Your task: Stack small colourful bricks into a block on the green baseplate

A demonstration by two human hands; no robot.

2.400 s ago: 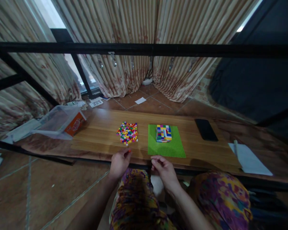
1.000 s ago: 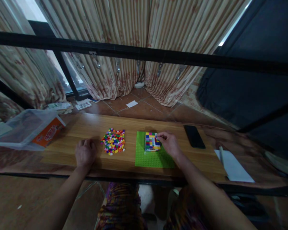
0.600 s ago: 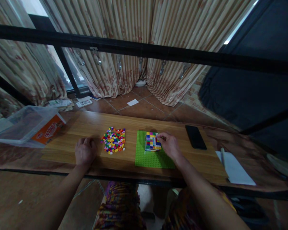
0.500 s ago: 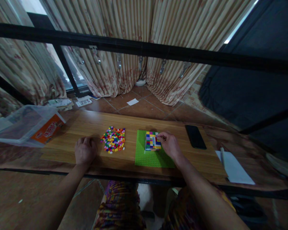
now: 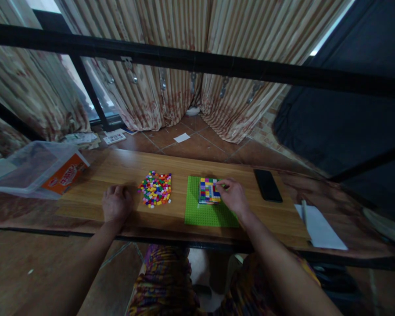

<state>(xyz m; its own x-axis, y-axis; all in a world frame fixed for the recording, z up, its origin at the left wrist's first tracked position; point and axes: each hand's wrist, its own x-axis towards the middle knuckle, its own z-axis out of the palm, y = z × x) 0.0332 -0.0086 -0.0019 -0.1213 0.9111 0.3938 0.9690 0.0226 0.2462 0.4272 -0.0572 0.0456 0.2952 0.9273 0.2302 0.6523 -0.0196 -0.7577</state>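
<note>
A square stack of multicoloured building bricks [image 5: 206, 192] stands on a green baseplate [image 5: 197, 216], toward its far side. My right hand [image 5: 233, 196] is at the right edge of the stack, thumb and forefinger pinched together over the top bricks. Whatever lies between those fingertips is too small to make out. To the left of the baseplate, a loose pile of small coloured bricks [image 5: 156, 188] is spread on the wooden board. My left hand [image 5: 116, 204] rests on the board left of this pile, its fingers curled under and nothing seen in them.
A clear plastic box [image 5: 29, 169] with an orange label stands at the far left. To the right of the baseplate lies a black phone [image 5: 267, 185]. White paper [image 5: 325, 230] with a pen [image 5: 304, 213] is at the right end. A dark metal bar [image 5: 191, 57] crosses beyond the table.
The view has tilted slightly, so the scene sits a little higher. My right hand stays at the stack's right edge, with its fingers shifted only slightly. My left hand has not moved on the board.
</note>
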